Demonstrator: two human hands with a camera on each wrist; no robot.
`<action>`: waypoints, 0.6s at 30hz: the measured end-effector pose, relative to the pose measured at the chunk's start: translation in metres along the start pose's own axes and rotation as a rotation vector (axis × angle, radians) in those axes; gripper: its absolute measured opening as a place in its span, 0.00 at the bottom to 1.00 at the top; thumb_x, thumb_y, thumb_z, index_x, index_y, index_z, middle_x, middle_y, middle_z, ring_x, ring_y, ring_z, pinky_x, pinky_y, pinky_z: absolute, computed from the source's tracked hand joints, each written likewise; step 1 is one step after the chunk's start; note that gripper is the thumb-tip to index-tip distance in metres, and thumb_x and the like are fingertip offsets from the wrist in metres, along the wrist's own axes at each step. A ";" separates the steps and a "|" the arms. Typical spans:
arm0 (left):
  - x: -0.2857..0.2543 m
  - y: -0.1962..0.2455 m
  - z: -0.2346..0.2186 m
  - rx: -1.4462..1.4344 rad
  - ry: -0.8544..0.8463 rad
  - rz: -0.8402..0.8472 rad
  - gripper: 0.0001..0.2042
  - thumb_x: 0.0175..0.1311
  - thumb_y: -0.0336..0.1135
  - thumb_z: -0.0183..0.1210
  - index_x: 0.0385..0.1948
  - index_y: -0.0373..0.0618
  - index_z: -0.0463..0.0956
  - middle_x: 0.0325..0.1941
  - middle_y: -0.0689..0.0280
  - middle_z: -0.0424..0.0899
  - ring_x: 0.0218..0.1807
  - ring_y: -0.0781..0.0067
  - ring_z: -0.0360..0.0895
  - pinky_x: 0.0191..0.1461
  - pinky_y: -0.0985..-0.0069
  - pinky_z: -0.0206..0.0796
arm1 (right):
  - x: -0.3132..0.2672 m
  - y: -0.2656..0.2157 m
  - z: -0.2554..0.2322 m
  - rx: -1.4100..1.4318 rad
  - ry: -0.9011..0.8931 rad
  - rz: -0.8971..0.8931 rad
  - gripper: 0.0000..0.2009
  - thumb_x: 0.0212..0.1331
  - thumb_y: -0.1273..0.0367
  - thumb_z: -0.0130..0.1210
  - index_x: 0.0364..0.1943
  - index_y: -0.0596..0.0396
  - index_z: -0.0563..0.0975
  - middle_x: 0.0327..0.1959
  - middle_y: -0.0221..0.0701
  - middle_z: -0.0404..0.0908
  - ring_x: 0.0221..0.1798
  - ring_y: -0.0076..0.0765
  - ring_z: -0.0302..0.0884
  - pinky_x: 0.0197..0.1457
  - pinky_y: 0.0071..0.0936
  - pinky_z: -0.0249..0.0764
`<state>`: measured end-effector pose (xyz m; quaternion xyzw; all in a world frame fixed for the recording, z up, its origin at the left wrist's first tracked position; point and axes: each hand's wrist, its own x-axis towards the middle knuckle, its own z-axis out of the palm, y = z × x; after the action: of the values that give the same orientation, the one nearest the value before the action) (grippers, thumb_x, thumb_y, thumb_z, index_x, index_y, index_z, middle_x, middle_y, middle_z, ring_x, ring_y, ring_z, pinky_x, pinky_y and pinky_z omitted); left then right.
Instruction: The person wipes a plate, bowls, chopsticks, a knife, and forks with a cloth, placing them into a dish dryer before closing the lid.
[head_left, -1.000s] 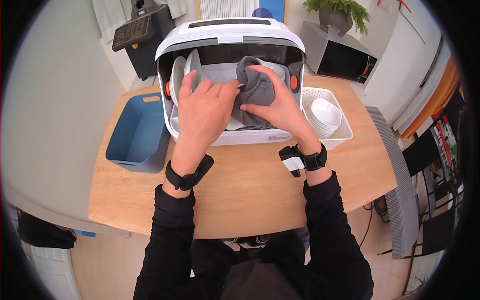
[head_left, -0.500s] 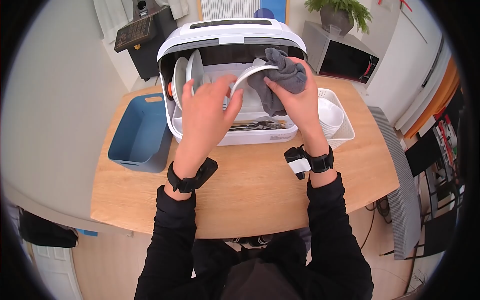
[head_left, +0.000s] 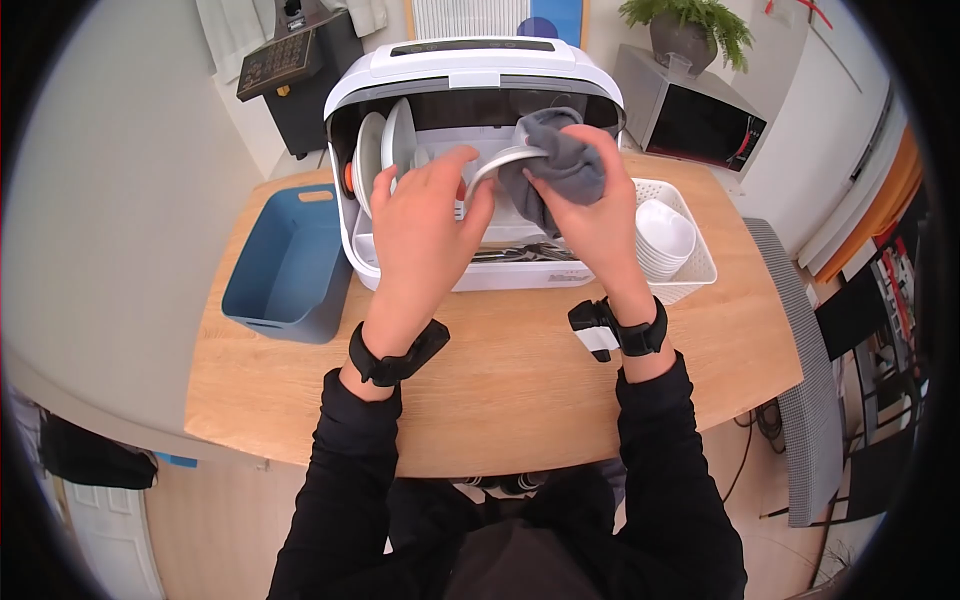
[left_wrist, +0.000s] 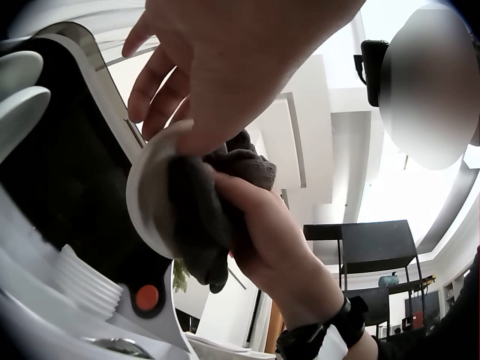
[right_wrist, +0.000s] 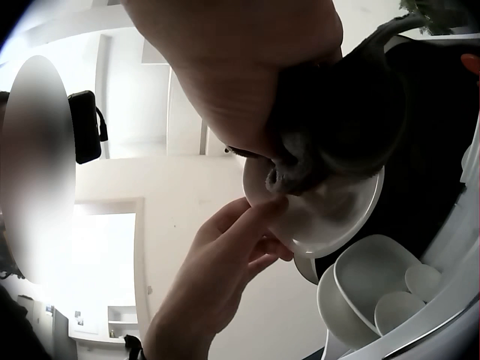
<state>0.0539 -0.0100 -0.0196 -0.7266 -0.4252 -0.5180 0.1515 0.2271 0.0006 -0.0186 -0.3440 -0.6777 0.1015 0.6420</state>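
Observation:
Over the front of an open white dish cabinet (head_left: 395, 62), both hands are at one white bowl (head_left: 500, 160). My left hand (head_left: 425, 215) pinches its rim, with the thumb on the inner side, as the right wrist view shows. The bowl is tilted up on edge, and its hollow shows in that view. In my right hand (head_left: 600, 200) is a crumpled grey cloth (head_left: 570, 165), gripped round the bowl's opposite side and bunched into its hollow. The cloth hides that part of the bowl. White plates (head_left: 398, 140) stand upright inside the cabinet at left.
Cutlery (head_left: 530, 252) lies in the cabinet's front tray. Left of the cabinet stands a blue bin (head_left: 285, 265); at right, a white basket (head_left: 695, 270) holds stacked white bowls (head_left: 665, 235). A microwave (head_left: 695, 120) is behind the basket. Wooden table (head_left: 500, 400) extends in front.
A second ago the hands were close together, with the cloth over most of the bowl. They have since spread apart, the cloth shifting right and baring the bowl's rim and the cutlery behind.

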 end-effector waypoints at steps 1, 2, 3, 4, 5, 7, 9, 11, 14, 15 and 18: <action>-0.001 0.001 0.002 -0.002 -0.027 -0.016 0.06 0.64 0.34 0.59 0.38 0.45 0.77 0.22 0.65 0.79 0.29 0.64 0.78 0.58 0.57 0.63 | 0.002 0.005 0.002 0.097 0.045 0.028 0.22 0.48 0.75 0.69 0.48 0.51 0.74 0.44 0.32 0.82 0.47 0.34 0.80 0.56 0.29 0.73; -0.004 0.001 0.005 -0.003 -0.055 -0.031 0.06 0.64 0.33 0.58 0.39 0.45 0.76 0.22 0.64 0.79 0.28 0.62 0.78 0.58 0.57 0.63 | 0.003 0.008 0.003 0.194 0.090 0.057 0.22 0.48 0.75 0.69 0.49 0.52 0.74 0.45 0.33 0.82 0.48 0.32 0.79 0.56 0.28 0.72; -0.006 0.002 0.007 -0.005 -0.083 -0.047 0.06 0.65 0.32 0.56 0.40 0.45 0.76 0.22 0.64 0.79 0.28 0.60 0.78 0.58 0.56 0.63 | 0.004 0.007 0.003 0.246 0.087 0.092 0.23 0.50 0.74 0.70 0.50 0.55 0.73 0.47 0.33 0.80 0.51 0.28 0.76 0.56 0.27 0.72; -0.008 0.003 0.009 -0.044 -0.098 -0.091 0.06 0.64 0.33 0.57 0.40 0.44 0.76 0.21 0.63 0.79 0.26 0.59 0.78 0.58 0.56 0.63 | 0.004 0.007 0.003 0.225 0.087 0.083 0.23 0.49 0.74 0.70 0.50 0.55 0.73 0.46 0.33 0.80 0.51 0.30 0.77 0.57 0.28 0.72; -0.009 0.004 0.009 -0.083 -0.113 -0.135 0.06 0.64 0.33 0.59 0.39 0.44 0.76 0.20 0.62 0.79 0.25 0.59 0.77 0.57 0.56 0.64 | 0.004 0.005 0.002 0.205 0.086 0.074 0.23 0.48 0.75 0.69 0.49 0.54 0.74 0.45 0.34 0.81 0.50 0.32 0.78 0.57 0.29 0.72; -0.010 0.003 0.010 0.013 -0.169 -0.110 0.06 0.63 0.32 0.59 0.39 0.44 0.76 0.20 0.62 0.79 0.25 0.59 0.77 0.57 0.56 0.64 | 0.002 0.001 0.001 0.042 0.004 -0.030 0.23 0.45 0.75 0.69 0.48 0.52 0.75 0.44 0.35 0.82 0.50 0.37 0.80 0.59 0.33 0.72; -0.010 -0.002 0.007 0.284 -0.246 0.035 0.05 0.63 0.30 0.56 0.38 0.44 0.76 0.22 0.63 0.79 0.28 0.59 0.78 0.58 0.56 0.64 | -0.002 -0.002 -0.002 -0.243 -0.157 -0.221 0.22 0.42 0.76 0.68 0.46 0.50 0.76 0.42 0.35 0.82 0.50 0.41 0.80 0.60 0.36 0.72; -0.014 -0.010 0.006 0.389 -0.280 0.143 0.06 0.62 0.31 0.57 0.39 0.45 0.76 0.24 0.64 0.79 0.31 0.60 0.79 0.60 0.55 0.63 | -0.007 -0.003 0.010 -0.404 -0.135 -0.380 0.22 0.40 0.76 0.67 0.45 0.49 0.77 0.42 0.35 0.82 0.49 0.44 0.80 0.61 0.39 0.71; -0.011 -0.007 0.003 0.351 -0.210 0.143 0.07 0.62 0.31 0.57 0.41 0.46 0.75 0.26 0.64 0.80 0.35 0.62 0.80 0.61 0.54 0.62 | -0.010 -0.002 0.014 -0.423 -0.095 -0.369 0.21 0.42 0.75 0.66 0.44 0.48 0.77 0.42 0.33 0.82 0.48 0.42 0.80 0.61 0.39 0.72; -0.007 -0.005 0.001 0.309 -0.162 0.115 0.07 0.63 0.32 0.57 0.41 0.46 0.75 0.27 0.64 0.80 0.37 0.63 0.80 0.62 0.54 0.61 | -0.009 -0.004 0.012 -0.367 -0.069 -0.312 0.20 0.43 0.75 0.67 0.44 0.48 0.77 0.41 0.33 0.82 0.48 0.41 0.80 0.60 0.38 0.72; -0.003 0.003 0.003 0.059 -0.026 0.017 0.09 0.64 0.33 0.57 0.44 0.46 0.74 0.25 0.63 0.80 0.33 0.60 0.80 0.63 0.53 0.60 | -0.008 -0.006 0.010 -0.073 0.044 -0.087 0.21 0.45 0.76 0.68 0.46 0.49 0.76 0.42 0.33 0.82 0.48 0.37 0.81 0.59 0.32 0.72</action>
<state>0.0576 -0.0116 -0.0230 -0.7320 -0.4360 -0.4946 0.1718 0.2154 -0.0050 -0.0230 -0.3395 -0.6809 0.0410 0.6477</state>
